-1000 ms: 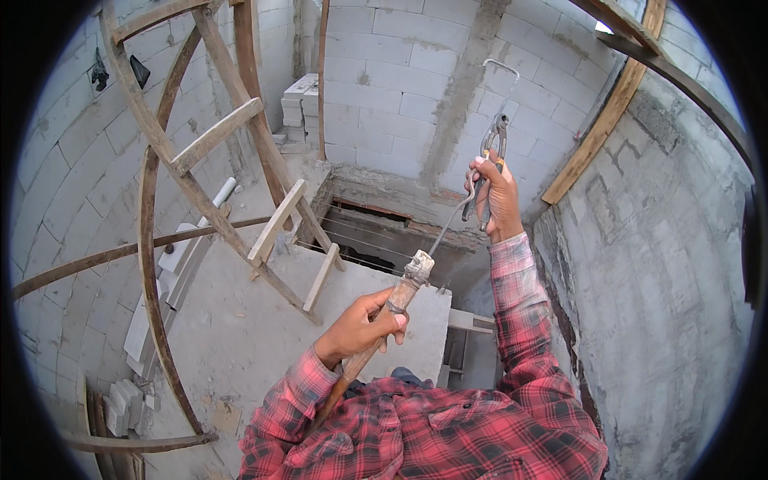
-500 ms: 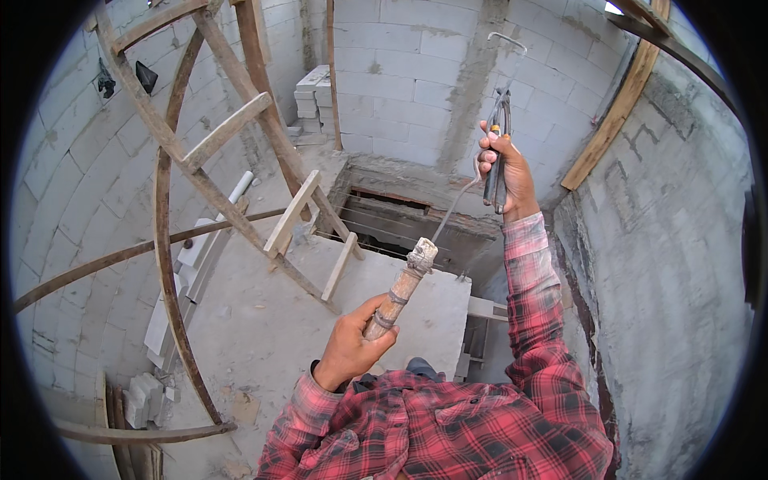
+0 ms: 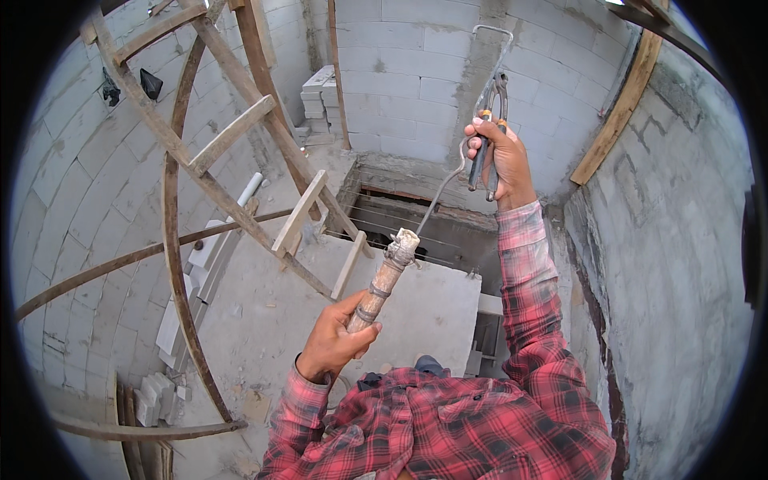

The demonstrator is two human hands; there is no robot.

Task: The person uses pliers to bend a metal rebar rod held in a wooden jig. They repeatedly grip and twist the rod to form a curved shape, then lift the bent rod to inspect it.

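Observation:
My left hand (image 3: 332, 340) is closed round a worn, round wooden handle (image 3: 376, 292) bound with wire, its top end crusted pale. From that end a thin bent metal rod (image 3: 436, 196) slants up to the fingers of my right hand (image 3: 510, 160). My right hand is raised over the floor opening and grips pincers (image 3: 480, 164) with dark handles and orange bands, jaws upward. Past its fingers rises a thin metal length (image 3: 506, 50) with a squared bend at the top. Whether this is the same rod is hidden by the fingers.
A wooden ladder (image 3: 212, 180) leans at the left, with curved timber strips (image 3: 172, 240) beside it. The concrete slab (image 3: 432, 316) ends at a floor opening (image 3: 400, 216) crossed by thin wires. Grey blocks (image 3: 318, 100) are stacked near the far wall; a plank (image 3: 616, 112) slants at the right.
Both hands have shifted a little left, carrying the handle and the pincers. The pincers have tilted slightly, and the upper bent metal shows more fully.

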